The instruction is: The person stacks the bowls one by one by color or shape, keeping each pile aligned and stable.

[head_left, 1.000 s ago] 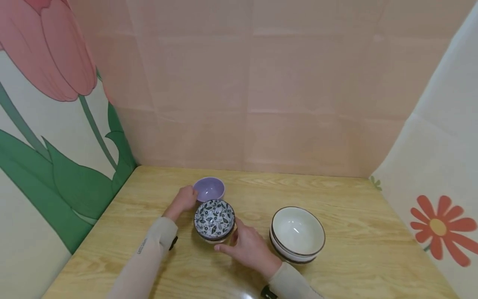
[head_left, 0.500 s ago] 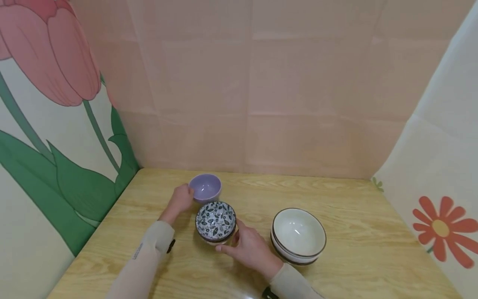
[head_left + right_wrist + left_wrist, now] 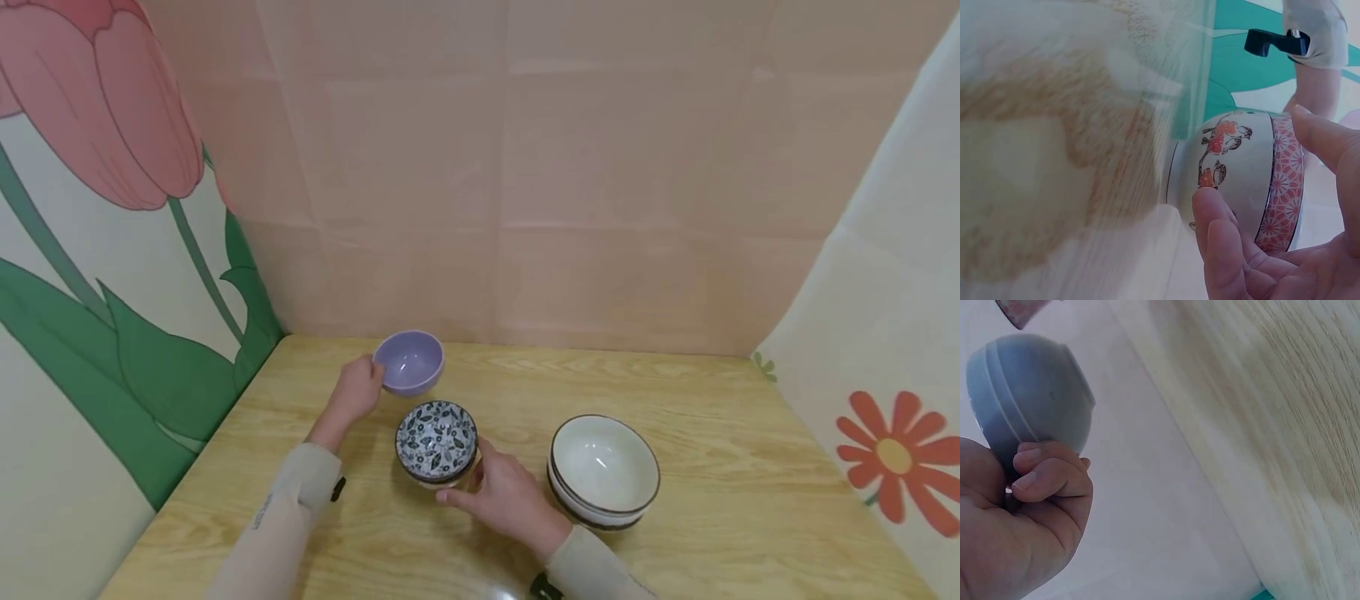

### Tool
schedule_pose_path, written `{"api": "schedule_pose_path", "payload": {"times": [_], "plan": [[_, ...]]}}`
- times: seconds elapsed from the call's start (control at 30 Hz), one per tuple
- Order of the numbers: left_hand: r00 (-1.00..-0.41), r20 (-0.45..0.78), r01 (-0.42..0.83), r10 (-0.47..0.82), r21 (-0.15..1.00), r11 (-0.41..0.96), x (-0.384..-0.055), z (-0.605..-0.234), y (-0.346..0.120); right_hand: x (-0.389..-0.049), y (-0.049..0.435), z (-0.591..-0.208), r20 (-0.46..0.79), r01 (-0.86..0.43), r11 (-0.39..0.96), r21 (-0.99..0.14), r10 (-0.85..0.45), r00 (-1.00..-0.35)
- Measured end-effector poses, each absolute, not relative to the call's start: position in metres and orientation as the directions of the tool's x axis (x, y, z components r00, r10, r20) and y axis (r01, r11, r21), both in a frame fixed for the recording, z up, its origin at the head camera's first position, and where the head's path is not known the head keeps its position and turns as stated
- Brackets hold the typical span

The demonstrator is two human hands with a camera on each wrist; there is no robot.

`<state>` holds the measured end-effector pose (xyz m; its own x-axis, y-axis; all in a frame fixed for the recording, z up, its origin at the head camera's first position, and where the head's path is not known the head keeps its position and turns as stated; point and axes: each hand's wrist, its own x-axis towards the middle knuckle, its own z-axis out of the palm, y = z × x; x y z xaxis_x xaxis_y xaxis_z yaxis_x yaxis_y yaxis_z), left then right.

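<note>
My left hand [image 3: 356, 387] pinches the near-left rim of a small purple bowl [image 3: 410, 363], thumb on one side and fingers curled on the other. In the left wrist view the bowl [image 3: 1035, 387] looks grey-blue, its outer wall and foot showing. Nearer to me stands a bowl [image 3: 437, 440] with a black-and-white leaf pattern inside. My right hand [image 3: 506, 496] curves round its right and near sides. In the right wrist view this bowl [image 3: 1241, 169] has a white outside with red flowers and birds and a red patterned band under the rim, with my fingers [image 3: 1216, 231] against it.
Right of my right hand, larger white bowls [image 3: 603, 462] with dark rims stand stacked on the wooden table [image 3: 720, 467]. A pink backdrop [image 3: 495, 208] rises behind the table. Flower-printed panels flank it on the left and right.
My left hand has moved the purple bowl away from me and slightly left, so a gap now shows between it and the patterned bowl. My right hand stays at the patterned bowl.
</note>
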<state>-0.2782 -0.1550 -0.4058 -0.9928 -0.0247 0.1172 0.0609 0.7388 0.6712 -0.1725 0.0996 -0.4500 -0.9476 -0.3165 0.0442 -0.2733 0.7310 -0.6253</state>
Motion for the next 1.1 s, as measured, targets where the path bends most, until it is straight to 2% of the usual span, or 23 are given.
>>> {"api": "schedule_pose_path", "payload": {"times": [0.33, 0.83, 1.1], "plan": [[-0.992, 0.123, 0.085, 0.001, 0.681, 0.728, -0.265, -0.397, -0.15, -0.172, 0.099, -0.45, 0.053, -0.278, 0.725, -0.63, -0.317, -0.947], [-0.987, 0.144, 0.156, 0.076, 0.695, 0.702, -0.228, -0.384, -0.141, -0.172, 0.101, -0.451, 0.13, -0.311, 0.619, -0.721, -0.32, -0.938], [-0.986, 0.132, 0.165, 0.102, 0.699, 0.695, -0.218, -0.389, -0.14, -0.171, 0.1, -0.447, 0.211, -0.345, 0.625, -0.7, -0.28, -0.936]]}}
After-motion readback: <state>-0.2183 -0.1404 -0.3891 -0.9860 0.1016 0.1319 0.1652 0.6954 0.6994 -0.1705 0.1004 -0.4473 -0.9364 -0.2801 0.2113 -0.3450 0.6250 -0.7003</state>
